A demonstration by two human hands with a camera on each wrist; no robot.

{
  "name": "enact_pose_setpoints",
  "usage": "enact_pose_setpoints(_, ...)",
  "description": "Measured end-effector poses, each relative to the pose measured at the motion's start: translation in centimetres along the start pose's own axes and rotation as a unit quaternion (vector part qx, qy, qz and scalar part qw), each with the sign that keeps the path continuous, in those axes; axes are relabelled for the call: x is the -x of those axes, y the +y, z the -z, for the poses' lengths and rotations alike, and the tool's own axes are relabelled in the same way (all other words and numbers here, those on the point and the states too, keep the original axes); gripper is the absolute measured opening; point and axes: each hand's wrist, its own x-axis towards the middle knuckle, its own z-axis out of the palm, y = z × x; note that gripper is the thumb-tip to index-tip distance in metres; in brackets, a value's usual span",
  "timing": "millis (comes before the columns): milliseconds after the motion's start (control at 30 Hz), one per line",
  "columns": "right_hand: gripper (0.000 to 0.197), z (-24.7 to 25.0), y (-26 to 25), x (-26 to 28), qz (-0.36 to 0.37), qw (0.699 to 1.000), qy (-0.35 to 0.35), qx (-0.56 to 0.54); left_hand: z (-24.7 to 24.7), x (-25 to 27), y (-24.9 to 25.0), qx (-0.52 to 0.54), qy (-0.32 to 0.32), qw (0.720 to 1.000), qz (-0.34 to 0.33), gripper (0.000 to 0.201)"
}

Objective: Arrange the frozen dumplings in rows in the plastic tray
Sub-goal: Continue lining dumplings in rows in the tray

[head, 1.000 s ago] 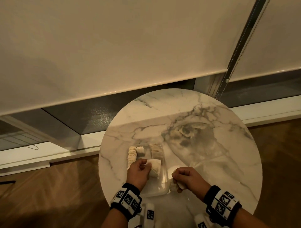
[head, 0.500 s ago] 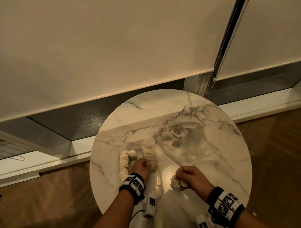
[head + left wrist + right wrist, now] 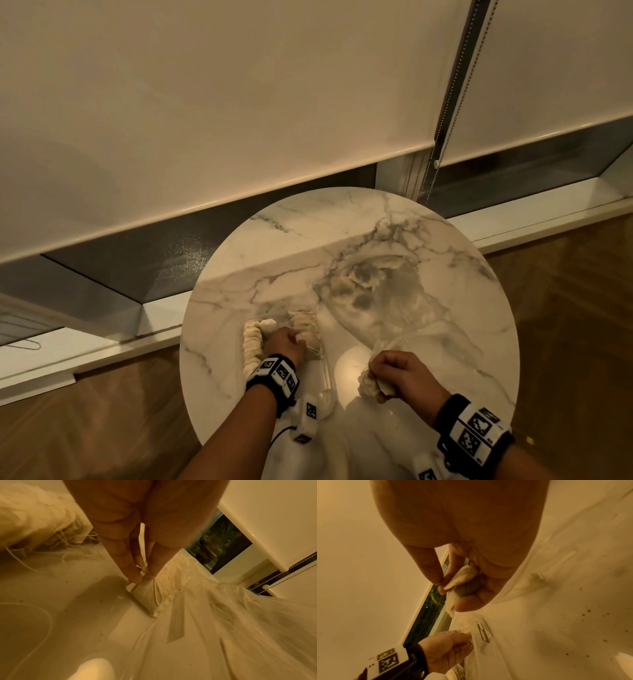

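Observation:
A clear plastic tray [image 3: 326,375] lies on the round marble table [image 3: 445,342]. It holds one row of pale dumplings [image 3: 251,342] on the left and a second row [image 3: 305,323] on the right. My left hand [image 3: 294,339] is inside the tray. In the left wrist view its fingertips [image 3: 135,577] pinch the top of a dumpling [image 3: 149,593] that stands on the tray floor at the near end of the right row. My right hand [image 3: 376,377] hovers right of the tray and grips a couple of dumplings [image 3: 368,385], also seen as dumplings [image 3: 462,578] in the right wrist view.
A crumpled clear plastic bag [image 3: 394,301] with some dumplings in it lies on the table behind my right hand. The table stands against a low window sill [image 3: 154,315] under roller blinds, with a bead chain [image 3: 442,137] hanging at the back right. Wooden floor surrounds it.
My left hand has carried its dumpling forward into the tray and lowered it onto the floor by the right row. The right hand has kept its dumplings and barely moved.

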Motion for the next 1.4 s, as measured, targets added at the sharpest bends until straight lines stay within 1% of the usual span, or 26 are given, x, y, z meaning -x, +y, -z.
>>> enact_pose_setpoints(67, 0.023, 0.0, 0.0, 0.0, -0.003, 1.000, 0.002, 0.002, 0.3, 0.3, 0.0, 0.009, -0.002, 1.000, 0.001, 0.012)
enact_pose_setpoints(167, 0.023, -0.1, -0.2, 0.0, -0.002, 1.000, -0.003, 0.001, 0.6, 0.7, 0.0, 0.027, 0.000, 1.000, -0.009, 0.020)
enact_pose_setpoints(267, 0.023, -0.3, -0.6, 0.4, -0.002, 1.000, -0.007, 0.000, 1.1, 1.0, 0.1, 0.023, 0.014, 0.999, -0.022, 0.021)
enact_pose_setpoints(367, 0.022, -0.5, -0.9, 0.7, -0.004, 1.000, -0.007, 0.000, 1.4, 1.2, 0.1, 0.015, 0.008, 0.999, -0.039, 0.022)
enact_pose_setpoints(467, 0.023, -0.7, -1.0, 0.7, -0.004, 1.000, -0.010, -0.003, 1.4, 1.4, 0.1, -0.026, -0.019, 0.998, -0.060, 0.014)
enact_pose_setpoints(600, 0.023, -0.9, -0.9, 0.7, -0.008, 1.000, -0.008, -0.003, 1.0, 2.0, 0.0, -0.093, -0.106, 0.985, -0.097, 0.007)
enact_pose_setpoints(667, 0.022, -1.0, -0.9, 0.7, -0.010, 1.000, -0.003, 0.001, 0.7, 2.2, 0.0, -0.110, -0.126, 0.980, -0.105, 0.021)
enact_pose_setpoints(767, 0.022, -1.1, -1.1, 0.7, -0.009, 1.000, -0.002, 0.004, 0.6, 2.5, 0.3, -0.127, -0.119, 0.978, -0.112, 0.028)
enact_pose_setpoints(900, 0.022, -0.9, -1.1, 1.0, -0.006, 1.000, 0.003, 0.007, 1.1, 2.7, 0.3, -0.121, -0.119, 0.979, -0.109, 0.026)
enact_pose_setpoints(1000, 0.022, -0.9, -1.2, 1.2, -0.006, 1.000, 0.008, 0.004, 1.9, 2.1, -0.1, -0.111, -0.087, 0.986, -0.087, 0.025)
enact_pose_setpoints(1100, 0.023, -0.9, -1.2, 1.3, -0.005, 1.000, 0.006, -0.005, 2.9, 1.3, -0.5, -0.136, -0.051, 0.987, -0.068, 0.032)
enact_pose_setpoints(1167, 0.025, -1.0, -1.1, 1.4, -0.004, 1.000, 0.002, -0.008, 3.6, 0.9, -0.6, -0.148, -0.031, 0.986, -0.064, 0.039)
enact_pose_setpoints(1267, 0.023, -1.1, -1.0, 1.4, -0.005, 1.000, -0.001, -0.004, 4.4, 0.5, -0.3, -0.166, -0.008, 0.984, -0.071, 0.035)
enact_pose_setpoints(1400, 0.022, -1.2, -1.0, 1.3, -0.005, 1.000, 0.001, -0.009, 4.9, 0.1, 0.1, -0.156, -0.011, 0.985, -0.076, 0.039)
